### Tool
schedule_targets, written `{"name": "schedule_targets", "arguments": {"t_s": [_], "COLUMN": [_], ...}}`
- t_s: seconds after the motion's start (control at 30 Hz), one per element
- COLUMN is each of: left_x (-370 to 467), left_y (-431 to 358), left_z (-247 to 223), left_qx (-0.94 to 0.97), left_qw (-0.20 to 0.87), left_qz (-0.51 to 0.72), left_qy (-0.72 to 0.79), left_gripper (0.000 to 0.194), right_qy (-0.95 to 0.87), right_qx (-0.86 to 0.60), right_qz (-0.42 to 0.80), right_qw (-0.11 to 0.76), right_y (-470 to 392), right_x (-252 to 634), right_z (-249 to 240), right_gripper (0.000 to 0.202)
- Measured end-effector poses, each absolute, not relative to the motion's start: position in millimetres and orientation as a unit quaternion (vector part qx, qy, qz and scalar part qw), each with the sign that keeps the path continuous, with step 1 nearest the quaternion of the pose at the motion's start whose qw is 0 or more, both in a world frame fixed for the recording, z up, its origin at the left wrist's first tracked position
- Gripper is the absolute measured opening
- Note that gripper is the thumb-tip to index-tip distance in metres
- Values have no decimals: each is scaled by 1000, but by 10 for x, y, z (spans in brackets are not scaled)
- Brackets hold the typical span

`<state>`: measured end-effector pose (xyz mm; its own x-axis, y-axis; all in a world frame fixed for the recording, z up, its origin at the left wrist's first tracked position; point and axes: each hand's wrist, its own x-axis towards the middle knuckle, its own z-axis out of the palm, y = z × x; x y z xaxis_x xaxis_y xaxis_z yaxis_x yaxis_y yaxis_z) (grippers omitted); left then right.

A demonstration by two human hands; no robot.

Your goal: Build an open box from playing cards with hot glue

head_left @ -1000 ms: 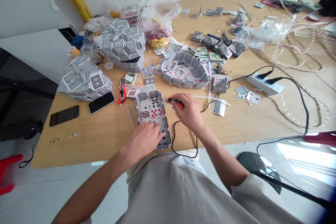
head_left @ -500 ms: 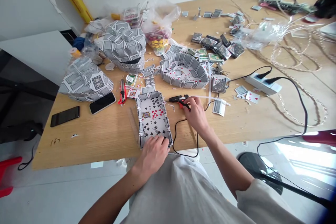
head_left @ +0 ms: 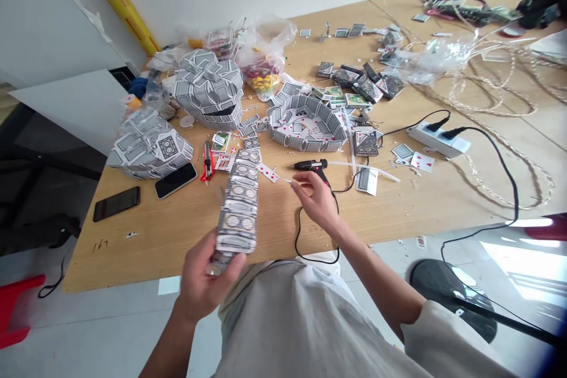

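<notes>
My left hand (head_left: 208, 277) is closed around the near end of a rectangular box made of playing cards (head_left: 239, 201). The box is tipped on its side, so its patterned outer wall faces me and its inside is hidden. My right hand (head_left: 315, 196) holds nothing that I can see, thumb and forefinger apart, just below a black glue gun (head_left: 310, 164). A clear glue stick (head_left: 367, 168) sticks out of the gun's back end. Between the box and the right hand lies a playing card with red diamonds (head_left: 268, 173), beside a small white scrap.
A red utility knife (head_left: 207, 162) and two phones (head_left: 176, 180) lie left. Behind stand an open card tray (head_left: 305, 136) and two card-covered boxes (head_left: 208, 88). A power strip (head_left: 438, 139), the gun's looped cord (head_left: 297, 230) and card packs (head_left: 365, 143) are to the right.
My left hand has lifted the card box and turned it onto its side. My right hand has let go of the glue gun and shifted slightly left. The diamonds card has come into view.
</notes>
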<state>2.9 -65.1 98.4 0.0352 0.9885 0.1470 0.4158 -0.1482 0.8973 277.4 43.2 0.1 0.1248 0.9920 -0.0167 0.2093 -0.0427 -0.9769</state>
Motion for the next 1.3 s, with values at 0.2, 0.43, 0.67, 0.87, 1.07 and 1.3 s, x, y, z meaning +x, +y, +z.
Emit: {"name": "schedule_targets", "arguments": {"t_s": [0.2, 0.43, 0.67, 0.87, 1.07, 1.3], "left_x": [-17, 159, 54, 31, 136, 75], "left_y": [-667, -643, -782, -883, -920, -830], "left_z": [833, 519, 121, 108, 255, 293], "left_qx": [329, 195, 274, 402, 523, 615], "left_qw": [411, 446, 558, 521, 451, 414], "left_qz": [688, 674, 548, 391, 309, 190], "left_qy": [500, 556, 559, 643, 654, 643], "left_gripper": [43, 45, 57, 66, 56, 56], "right_qy": [-371, -289, -341, -401, -511, -553], "right_qx": [-430, -431, -533, -557, -578, -596], "right_qz": [696, 712, 627, 579, 495, 429], "right_qw": [439, 474, 454, 440, 400, 395], "right_y": [485, 598, 846, 972, 1004, 953], "right_x": [2242, 2215, 2460, 2478, 2461, 2364], "right_z": [90, 188, 234, 79, -70, -170], "right_gripper": [56, 65, 66, 69, 62, 44]}}
